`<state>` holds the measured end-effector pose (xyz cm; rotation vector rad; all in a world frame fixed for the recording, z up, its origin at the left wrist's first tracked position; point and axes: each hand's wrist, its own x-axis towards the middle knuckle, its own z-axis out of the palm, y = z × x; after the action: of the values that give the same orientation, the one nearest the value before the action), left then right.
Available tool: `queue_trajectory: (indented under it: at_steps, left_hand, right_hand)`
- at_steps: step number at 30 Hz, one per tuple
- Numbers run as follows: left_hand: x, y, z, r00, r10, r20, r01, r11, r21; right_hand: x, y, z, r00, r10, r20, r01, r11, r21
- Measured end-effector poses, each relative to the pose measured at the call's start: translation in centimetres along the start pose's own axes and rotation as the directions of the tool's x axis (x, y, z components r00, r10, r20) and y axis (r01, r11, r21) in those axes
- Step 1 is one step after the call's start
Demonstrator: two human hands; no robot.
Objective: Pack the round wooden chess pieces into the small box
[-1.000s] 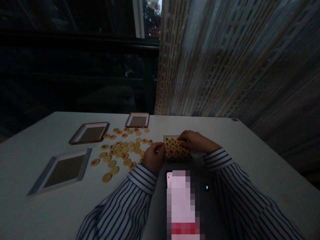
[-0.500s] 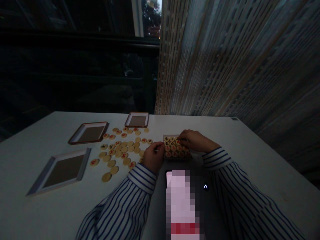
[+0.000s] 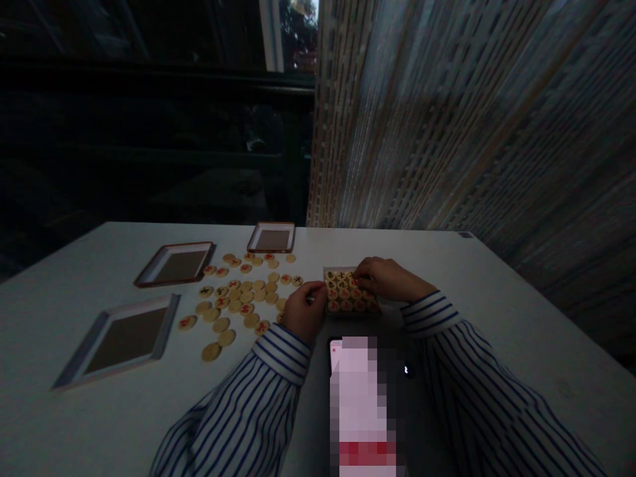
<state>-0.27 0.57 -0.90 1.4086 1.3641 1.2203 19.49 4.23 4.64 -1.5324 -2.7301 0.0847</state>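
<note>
A small box (image 3: 352, 313) in front of me holds rows of round Chinese chess pieces (image 3: 346, 293), face up with red and black characters. My left hand (image 3: 304, 311) is closed at the box's left wall, thumb and forefinger gripping its edge. Over the far right part of the box, my right hand (image 3: 390, 279) has its fingertips pinched down on a Chinese chess piece, which they mostly cover. More Chinese chess pieces (image 3: 247, 296) lie scattered left of my left hand, some face up and others blank side up.
Three shallow box lids or trays, a near one (image 3: 166, 331), a left one (image 3: 211, 255) and a far one (image 3: 250, 238), rest on the white table (image 3: 497, 331). A lit phone (image 3: 360, 391) lies close to me. A bead-like curtain (image 3: 422, 132) hangs behind the table.
Both hands stay in nearly the same place at the box. The view has shifted very slightly; the scattered pieces have not moved.
</note>
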Motion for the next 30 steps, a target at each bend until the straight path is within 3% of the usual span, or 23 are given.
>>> queue_trajectory:
  at_steps: [30]
  left_hand:
    - [-0.04, -0.08, 0.05, 1.000, -0.014, -0.002, 0.014, 1.000, 0.010]
  right_hand:
    - [-0.12, -0.65, -0.64, 0.999, 0.028, 0.041, -0.027, 1.000, -0.012]
